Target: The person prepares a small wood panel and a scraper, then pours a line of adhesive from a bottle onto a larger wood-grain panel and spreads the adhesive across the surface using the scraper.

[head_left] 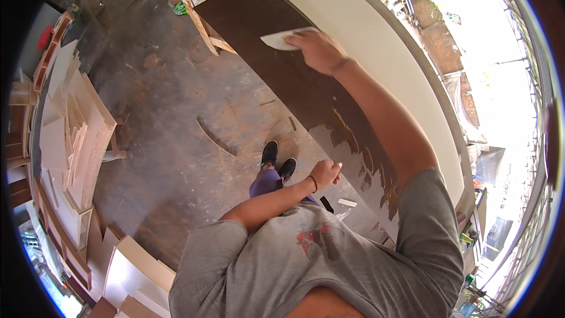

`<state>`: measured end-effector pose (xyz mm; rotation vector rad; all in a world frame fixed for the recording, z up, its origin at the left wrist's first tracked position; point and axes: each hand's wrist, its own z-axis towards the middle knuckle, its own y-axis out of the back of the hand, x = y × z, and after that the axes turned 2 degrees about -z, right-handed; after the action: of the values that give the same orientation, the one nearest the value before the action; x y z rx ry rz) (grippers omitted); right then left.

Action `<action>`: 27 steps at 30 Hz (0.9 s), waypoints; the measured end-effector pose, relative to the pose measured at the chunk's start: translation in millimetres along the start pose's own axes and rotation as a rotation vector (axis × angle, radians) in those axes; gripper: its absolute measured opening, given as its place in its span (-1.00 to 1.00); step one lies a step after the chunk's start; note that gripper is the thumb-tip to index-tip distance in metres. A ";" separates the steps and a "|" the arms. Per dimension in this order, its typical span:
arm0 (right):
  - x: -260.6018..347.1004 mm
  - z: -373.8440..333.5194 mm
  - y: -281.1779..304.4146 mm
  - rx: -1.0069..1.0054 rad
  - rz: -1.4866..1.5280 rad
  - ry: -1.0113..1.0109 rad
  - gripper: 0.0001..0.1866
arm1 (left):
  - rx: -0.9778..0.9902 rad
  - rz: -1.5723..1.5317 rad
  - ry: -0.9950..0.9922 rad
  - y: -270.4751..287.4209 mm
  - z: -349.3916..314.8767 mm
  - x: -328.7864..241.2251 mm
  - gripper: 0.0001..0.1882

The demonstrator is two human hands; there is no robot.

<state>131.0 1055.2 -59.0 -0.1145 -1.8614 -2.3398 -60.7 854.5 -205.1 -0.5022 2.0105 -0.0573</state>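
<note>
Right hand (pixel 318 52): fingers grip a pale spreader (pixel 279 39) over the dark panel (pixel 294 82).
Left hand (pixel 325 175): fingers curled, near panel's edge.

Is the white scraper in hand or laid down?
In hand: the right hand grips the white scraper over the dark panel.

Right hand (pixel 318 50) outstretched, left hand (pixel 325 175) seemingly curled

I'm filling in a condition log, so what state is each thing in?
Right hand: fingers closed on the scraper.
Pale scraper: gripped, over the brown board.
Left hand: loosely curled; whether it holds anything is unclear.
Brown board: evenly dark at the far end, patchy nearer the person.
Pale boards: stacked unevenly.
Thin strip: lying on the floor.
</note>
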 end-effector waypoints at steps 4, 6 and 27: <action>-26.4 84.6 -41.8 0.216 -0.082 -0.024 -0.51 | -0.017 0.065 -0.073 -1.5 -6.0 -4.5 -0.49; -36.6 95.6 -64.4 0.345 -0.137 -0.099 -0.49 | -0.026 0.086 -0.095 -1.0 -8.5 -8.3 -0.45; 42.9 -256.0 52.8 0.597 -0.019 -0.533 -0.68 | -0.348 -0.074 -0.184 -91.2 -30.6 26.0 -0.59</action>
<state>105.8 791.6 -59.8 -0.7003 -2.7242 -1.7612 -67.7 756.4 -189.2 -0.7734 1.8268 0.2885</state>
